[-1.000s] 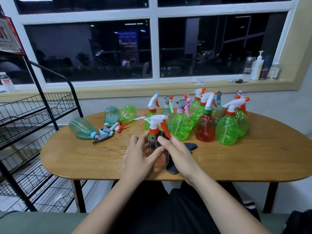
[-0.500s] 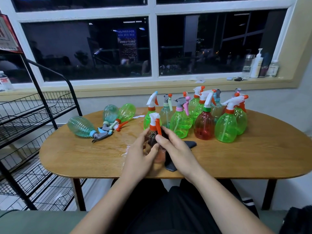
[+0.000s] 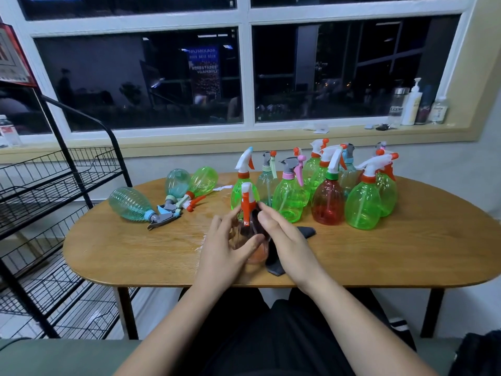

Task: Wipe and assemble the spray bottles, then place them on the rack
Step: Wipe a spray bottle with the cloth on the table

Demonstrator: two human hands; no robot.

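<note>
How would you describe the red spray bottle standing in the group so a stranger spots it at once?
Start at the oval wooden table below the window and find the cluster of upright spray bottles on it. In the cluster's front row stands the red bottle, flanked by green ones. It alone has a deep red body, topped by a green collar.

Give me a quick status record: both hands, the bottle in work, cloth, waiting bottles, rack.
held bottle: upright, white-and-orange trigger head on
left hand: grips held bottle from the left
right hand: against its right side; grip unclear
cloth: dark, under right hand
lying bottles: three, left of the hands, heads on
standing bottles: cluster behind the hands, heads on
rack: black wire, left of the table
</note>
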